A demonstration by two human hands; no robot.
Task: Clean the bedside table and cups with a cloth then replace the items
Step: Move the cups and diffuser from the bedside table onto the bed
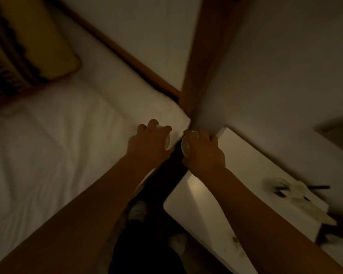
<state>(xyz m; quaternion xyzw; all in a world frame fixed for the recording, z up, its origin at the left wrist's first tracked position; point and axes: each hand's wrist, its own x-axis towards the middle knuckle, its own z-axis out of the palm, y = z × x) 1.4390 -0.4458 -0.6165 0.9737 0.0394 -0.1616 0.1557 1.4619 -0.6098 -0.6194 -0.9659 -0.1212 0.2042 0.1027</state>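
The bed (53, 147) fills the room left of the white bedside table (212, 206), a yellow cushion (28, 40) at its far end; a wooden post (202, 56) rises beyond the table's far corner. On the table's right edge lies a blurred clutter (297, 192). Each hand curls over a clear cup: the left hand (149, 143) holds its cup (167, 142) over the bed edge, the right hand (204, 153) its cup (185, 149) over the table's far corner. Best keep both upright and set them down gently.

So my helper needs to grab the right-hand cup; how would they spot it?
Find the white bedside table, then its far corner by the bed. The right hand grips a clear cup there; the other cup is over the bed.
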